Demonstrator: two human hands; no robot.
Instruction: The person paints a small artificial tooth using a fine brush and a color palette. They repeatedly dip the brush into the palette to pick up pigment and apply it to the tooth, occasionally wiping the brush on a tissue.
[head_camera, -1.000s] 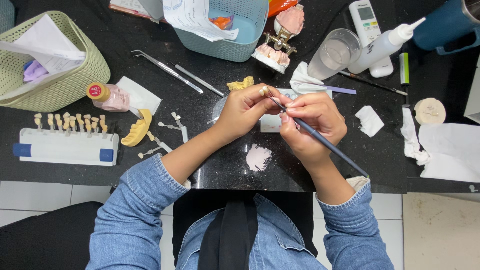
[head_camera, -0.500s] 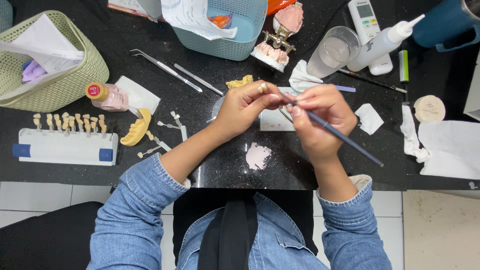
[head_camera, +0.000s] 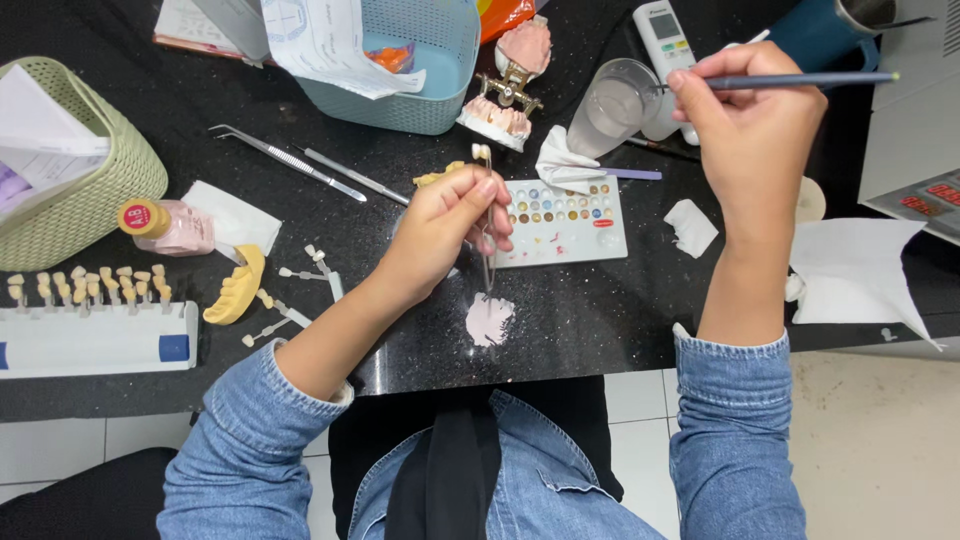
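Observation:
My left hand (head_camera: 440, 228) grips thin metal tweezers (head_camera: 487, 225) that stand upright, with a small tooth crown (head_camera: 481, 152) held at their top end. Their lower tips hang just above a patch of pink powder (head_camera: 489, 320) on the black counter. My right hand (head_camera: 748, 125) is raised at the back right and holds a thin blue-handled brush (head_camera: 800, 80) level, its tip reaching into a clear glass of water (head_camera: 615, 105). Between the hands lies a white colour palette tray (head_camera: 565, 222) with small round wells.
A dental model on an articulator (head_camera: 505, 85) and a blue basket (head_camera: 400, 70) stand at the back. Metal instruments (head_camera: 290, 160), a small pink bottle (head_camera: 170, 228), a yellow jaw cast (head_camera: 235, 290), a white rack of tooth samples (head_camera: 90, 325) and a green basket (head_camera: 70, 170) lie left. Tissues (head_camera: 850, 270) lie right.
The hands have parted. My right hand lifted the brush away from the crown and swung it to the glass at the back right. My left hand stays with the tweezers, now upright.

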